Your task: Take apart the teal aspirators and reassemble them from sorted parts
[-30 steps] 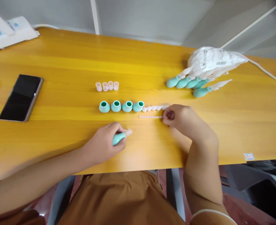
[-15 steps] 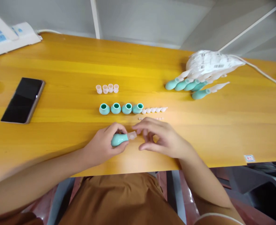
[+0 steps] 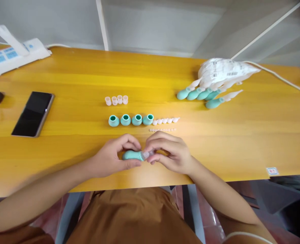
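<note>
Left hand (image 3: 111,158): clamped around teal bulb (image 3: 132,155) | Right hand (image 3: 176,154): fingertips, spread half a second ago, now pinch clear connector (image 3: 145,155) between the hands (far end hidden) | Import: work becomes two-handed | Beyond right fingers: tiny pale pieces (image 3: 162,130), one row

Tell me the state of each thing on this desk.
Held teal bulb: sideways, in the left grip
Clear connector: at that bulb's mouth, right grip on its far end
Four loose teal bulbs: mouths open
Four translucent cups: upright, open
Five nozzled teal bulbs: lying down
Smartphone: face up, screen dark
Plastic bag: can't tell whether sealed
</note>
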{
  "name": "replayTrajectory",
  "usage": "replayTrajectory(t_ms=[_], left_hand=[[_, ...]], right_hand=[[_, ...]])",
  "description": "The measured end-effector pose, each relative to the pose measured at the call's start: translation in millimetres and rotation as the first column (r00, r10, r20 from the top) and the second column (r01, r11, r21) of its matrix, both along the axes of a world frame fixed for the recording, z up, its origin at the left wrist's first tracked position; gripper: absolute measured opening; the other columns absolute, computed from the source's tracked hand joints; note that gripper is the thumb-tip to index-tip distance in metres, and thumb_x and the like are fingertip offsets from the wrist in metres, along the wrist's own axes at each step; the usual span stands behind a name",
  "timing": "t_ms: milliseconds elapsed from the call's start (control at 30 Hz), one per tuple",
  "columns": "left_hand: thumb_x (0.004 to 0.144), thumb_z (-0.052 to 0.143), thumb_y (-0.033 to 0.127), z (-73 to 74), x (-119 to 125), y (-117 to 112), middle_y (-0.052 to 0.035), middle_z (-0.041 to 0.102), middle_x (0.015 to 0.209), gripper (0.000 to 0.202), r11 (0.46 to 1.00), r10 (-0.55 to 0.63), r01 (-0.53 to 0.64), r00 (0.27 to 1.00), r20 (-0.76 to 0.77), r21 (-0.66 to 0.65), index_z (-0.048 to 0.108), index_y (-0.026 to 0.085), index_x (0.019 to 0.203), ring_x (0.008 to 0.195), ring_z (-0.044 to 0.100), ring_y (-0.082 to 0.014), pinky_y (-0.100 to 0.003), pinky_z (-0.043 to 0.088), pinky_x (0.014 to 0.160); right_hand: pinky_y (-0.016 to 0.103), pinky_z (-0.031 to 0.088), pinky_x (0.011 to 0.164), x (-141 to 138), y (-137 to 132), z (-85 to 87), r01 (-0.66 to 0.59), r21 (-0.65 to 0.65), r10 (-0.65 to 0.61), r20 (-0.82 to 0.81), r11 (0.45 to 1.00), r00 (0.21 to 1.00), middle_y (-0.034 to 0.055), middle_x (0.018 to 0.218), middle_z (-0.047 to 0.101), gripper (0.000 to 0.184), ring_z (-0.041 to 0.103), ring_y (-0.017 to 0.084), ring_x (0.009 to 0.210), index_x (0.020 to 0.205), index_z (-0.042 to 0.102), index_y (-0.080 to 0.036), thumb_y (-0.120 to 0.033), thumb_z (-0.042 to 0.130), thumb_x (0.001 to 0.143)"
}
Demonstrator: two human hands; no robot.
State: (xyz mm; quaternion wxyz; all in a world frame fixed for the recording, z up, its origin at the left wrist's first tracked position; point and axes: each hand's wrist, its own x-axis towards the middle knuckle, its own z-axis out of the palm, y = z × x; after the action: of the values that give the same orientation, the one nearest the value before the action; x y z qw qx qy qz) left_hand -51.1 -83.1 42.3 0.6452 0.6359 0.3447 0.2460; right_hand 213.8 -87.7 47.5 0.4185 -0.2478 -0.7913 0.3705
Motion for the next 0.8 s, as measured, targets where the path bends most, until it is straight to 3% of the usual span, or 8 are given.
replayTrajectory(t_ms=[100, 200, 300, 367, 433, 533, 633, 800], left_hand=[[0.092, 0.093, 0.038, 5.0, 1, 3, -0.0025, 0.083, 0.103, 0.040, 0.982, -0.038, 0.068, 0.985, 0.170, -0.177, 0.064, 0.022, 0.114, 0.096, 0.078, -0.0175, -0.030, 0.058, 0.089], [0.097, 0.090, 0.044, 16.6, -4, 6, -0.0077, 0.086, 0.101, 0.040, 0.931, -0.166, 0.252, 0.937, 0.308, -0.265, 0.064, 0.021, 0.118, 0.097, 0.082, -0.0219, -0.035, 0.061, 0.090], [0.100, 0.086, 0.049, 37.0, -25, 15, -0.0117, 0.086, 0.104, 0.039, 0.935, -0.301, 0.336, 0.921, 0.245, -0.114, 0.071, 0.021, 0.123, 0.110, 0.082, -0.0282, -0.042, 0.063, 0.095], [0.098, 0.089, 0.045, 50.4, -44, 27, -0.0091, 0.085, 0.108, 0.029, 0.974, -0.101, 0.087, 0.993, 0.054, 0.209, 0.078, 0.024, 0.116, 0.124, 0.075, -0.0287, -0.043, 0.059, 0.104], [0.097, 0.089, 0.045, 59.0, -63, 44, -0.0047, 0.082, 0.116, 0.038, 0.853, 0.242, -0.145, 0.961, -0.134, 0.501, 0.077, 0.028, 0.129, 0.122, 0.070, -0.0272, -0.042, 0.056, 0.108], [0.101, 0.079, 0.051, 60.3, -84, 70, -0.0032, 0.080, 0.116, 0.044, 0.743, 0.466, -0.102, 0.788, -0.402, 0.661, 0.075, 0.027, 0.138, 0.117, 0.064, -0.0285, -0.043, 0.052, 0.103], [0.101, 0.074, 0.054, 54.1, -94, 86, -0.0048, 0.075, 0.111, 0.039, 0.788, 0.459, -0.028, 0.693, -0.557, 0.615, 0.078, 0.024, 0.126, 0.097, 0.066, -0.0244, -0.041, 0.053, 0.091], [0.099, 0.069, 0.058, 46.2, -98, 91, -0.0078, 0.077, 0.114, 0.036, 0.850, 0.322, 0.057, 0.731, -0.601, 0.524, 0.072, 0.023, 0.109, 0.100, 0.074, -0.0275, -0.044, 0.059, 0.095]], right_hand=[[0.029, 0.067, 0.079, -5, -3, 1.2, 0.002, -0.025, -0.003, -0.045, 1.000, 0.999, 0.0066, 0.105, 0.077, 0.014, 0.075, 0.018, 0.093, 0.118, 0.079, -0.022, -0.029, 0.080, 0.106], [0.029, 0.066, 0.069, -5, -3, 3.3, 0.030, -0.099, -0.044, -0.145, 0.995, 0.988, 0.0059, 0.104, 0.076, 0.011, 0.075, 0.017, 0.084, 0.116, 0.080, -0.024, -0.030, 0.077, 0.108], [0.027, 0.061, 0.057, 3, 7, 11.9, 0.132, -0.169, -0.176, -0.277, 0.977, 0.944, 0.0041, 0.102, 0.073, 0.011, 0.070, 0.014, 0.070, 0.116, 0.082, -0.027, -0.031, 0.080, 0.106], [0.028, 0.062, 0.059, 12, 21, 22.0, 0.194, -0.180, -0.235, -0.242, 0.964, 0.941, 0.0044, 0.104, 0.073, 0.014, 0.070, 0.014, 0.073, 0.114, 0.083, -0.028, -0.030, 0.086, 0.101], [0.030, 0.064, 0.068, 19, 42, 32.2, 0.239, -0.149, -0.258, -0.126, 0.960, 0.958, 0.0058, 0.109, 0.073, 0.015, 0.072, 0.017, 0.084, 0.113, 0.083, -0.027, -0.028, 0.088, 0.099], [0.036, 0.066, 0.084, 23, 82, 38.2, 0.293, 0.012, -0.293, 0.044, 0.956, 0.955, 0.0073, 0.114, 0.073, 0.013, 0.074, 0.022, 0.101, 0.115, 0.082, -0.026, -0.026, 0.081, 0.102], [0.038, 0.064, 0.085, 17, 125, 27.6, 0.264, 0.176, -0.300, 0.223, 0.948, 0.927, 0.0090, 0.116, 0.073, 0.013, 0.073, 0.022, 0.098, 0.113, 0.081, -0.023, -0.021, 0.075, 0.102], [0.039, 0.060, 0.092, -7, 174, -2.4, 0.130, 0.154, -0.188, 0.455, 0.979, 0.871, 0.0096, 0.111, 0.077, 0.020, 0.073, 0.022, 0.092, 0.105, 0.081, -0.019, -0.008, 0.068, 0.095]])
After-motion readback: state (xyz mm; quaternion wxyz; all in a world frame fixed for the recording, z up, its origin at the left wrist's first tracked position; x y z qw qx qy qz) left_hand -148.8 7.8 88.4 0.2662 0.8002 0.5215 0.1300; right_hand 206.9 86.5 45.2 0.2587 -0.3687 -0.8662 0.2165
